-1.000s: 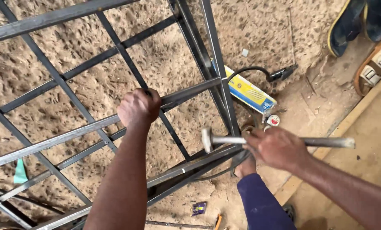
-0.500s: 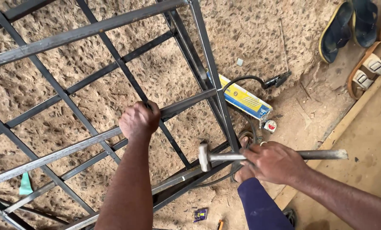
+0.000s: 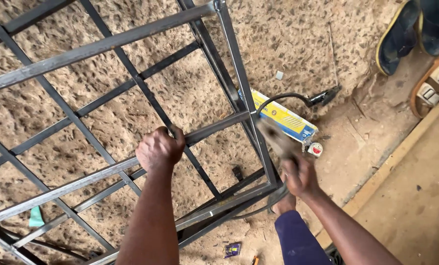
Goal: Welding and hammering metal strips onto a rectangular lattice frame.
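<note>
Gripping a bar of the metal frame [image 3: 131, 98] with my left hand [image 3: 159, 148], I keep the grid tilted above sandy ground. My right hand [image 3: 299, 175] is clenched around a blurred hammer [image 3: 277, 139], beside the frame's upright near a yellow box [image 3: 288, 121].

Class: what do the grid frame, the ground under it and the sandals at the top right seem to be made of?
Frame: likely bare steel bar, dull grey, unpainted, joined at the crossings.
Ground: packed sandy earth, pitted and tan.
Sandals: probably rubber or foam, dark blue with a yellow edge; uncertain.
</note>
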